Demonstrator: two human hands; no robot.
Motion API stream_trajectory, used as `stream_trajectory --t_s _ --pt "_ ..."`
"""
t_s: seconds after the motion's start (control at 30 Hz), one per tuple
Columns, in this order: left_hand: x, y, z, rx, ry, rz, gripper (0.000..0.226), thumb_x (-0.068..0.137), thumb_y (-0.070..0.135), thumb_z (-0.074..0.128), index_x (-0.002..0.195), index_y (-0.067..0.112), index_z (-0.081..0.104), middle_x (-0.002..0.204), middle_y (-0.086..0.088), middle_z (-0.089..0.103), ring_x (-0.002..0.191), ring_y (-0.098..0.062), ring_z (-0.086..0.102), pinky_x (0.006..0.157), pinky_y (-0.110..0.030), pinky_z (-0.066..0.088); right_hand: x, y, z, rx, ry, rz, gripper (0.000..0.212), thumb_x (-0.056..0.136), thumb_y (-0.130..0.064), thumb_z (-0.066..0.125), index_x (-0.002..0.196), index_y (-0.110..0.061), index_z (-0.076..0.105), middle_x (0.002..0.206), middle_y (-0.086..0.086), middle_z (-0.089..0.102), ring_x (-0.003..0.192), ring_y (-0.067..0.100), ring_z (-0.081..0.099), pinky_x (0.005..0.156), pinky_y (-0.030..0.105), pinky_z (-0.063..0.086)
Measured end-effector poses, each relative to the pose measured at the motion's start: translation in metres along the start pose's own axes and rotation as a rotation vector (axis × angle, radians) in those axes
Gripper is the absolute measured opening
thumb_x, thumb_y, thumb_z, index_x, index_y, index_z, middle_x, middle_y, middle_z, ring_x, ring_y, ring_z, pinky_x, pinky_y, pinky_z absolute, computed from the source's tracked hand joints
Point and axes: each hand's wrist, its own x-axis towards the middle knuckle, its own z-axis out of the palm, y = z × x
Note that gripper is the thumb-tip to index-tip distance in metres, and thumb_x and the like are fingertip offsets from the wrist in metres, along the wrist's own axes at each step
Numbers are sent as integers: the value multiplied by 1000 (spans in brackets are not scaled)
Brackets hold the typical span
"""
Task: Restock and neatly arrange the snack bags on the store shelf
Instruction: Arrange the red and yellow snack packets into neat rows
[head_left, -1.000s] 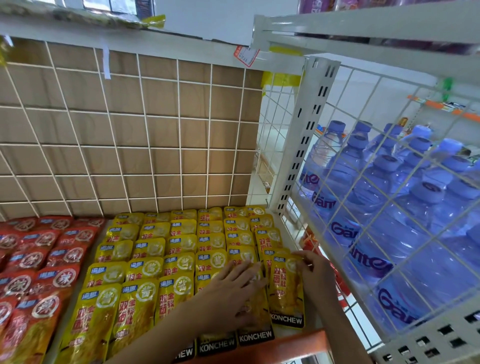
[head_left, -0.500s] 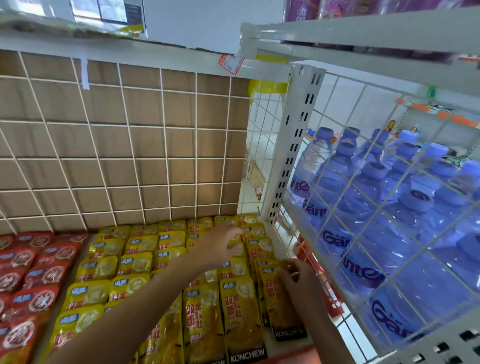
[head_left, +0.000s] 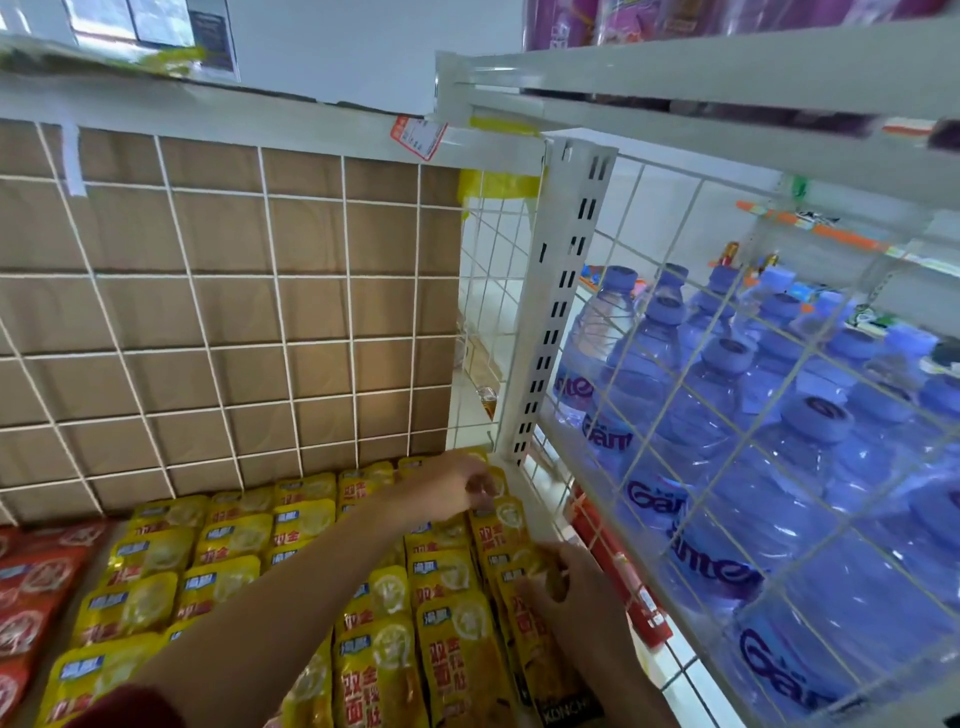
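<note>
Yellow snack bags (head_left: 382, 670), one reading KONCH; left hand (head_left: 457, 488) and right hand (head_left: 569, 584) each pinch one.

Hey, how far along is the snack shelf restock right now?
Done: yellow bags fill overlapping rows, with red bags beside them. In hand: the left hand pinches a bag at the back of the rightmost column, and the right hand grips one nearer the front. Left: probably straightening that column, which looks less even.
</note>
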Motion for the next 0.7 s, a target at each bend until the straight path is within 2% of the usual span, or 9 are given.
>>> stream_trajectory --t_s 0.17,0.23,0.33,0.53,0.6,0.7 --pt "6 -6 1 -11 -66 15 24 85 22 66 108 14 65 98 -2 59 87 -7 48 57 -5 31 1 0 5 25 30 5 49 76 -40 72 120 -28 55 113 -10 56 101 6 55 84 27 47" --pt "5 -7 1 -22 -81 4 24 84 19 66 107 14 65 106 -3 61 89 -8 50 66 -15 37 1 -1 7 28 38 7 49 76 -39 72 120 -28 56 114 -9 56 103 7 54 86 28 47" --pt "6 -10 2 -53 -84 -7 20 85 17 66 105 14 64 103 -2 61 91 -10 52 72 -20 37 2 -4 8 26 48 12 47 78 -37 71 121 -27 54 115 -8 56 106 9 53 88 28 46" --pt "-3 -8 4 -20 34 105 12 85 17 64 97 15 63 90 5 55 82 -10 50 62 -17 36 3 -10 9 60 65 22 44 79 -32 70 120 -27 55 113 -10 56 105 8 53 90 29 45" --pt "-7 -6 6 7 29 145 12 84 18 65 96 16 63 90 5 57 80 -9 49 68 -22 40 2 -11 9 75 69 34 42 80 -31 70 119 -27 55 112 -10 55 105 8 53 90 28 45" --pt "-11 -5 8 31 31 173 12 84 18 65 96 16 63 95 -1 62 80 -9 51 71 -23 40 2 -13 9 99 79 49 42 80 -30 70 119 -26 55 112 -10 55 105 9 53 90 27 44"
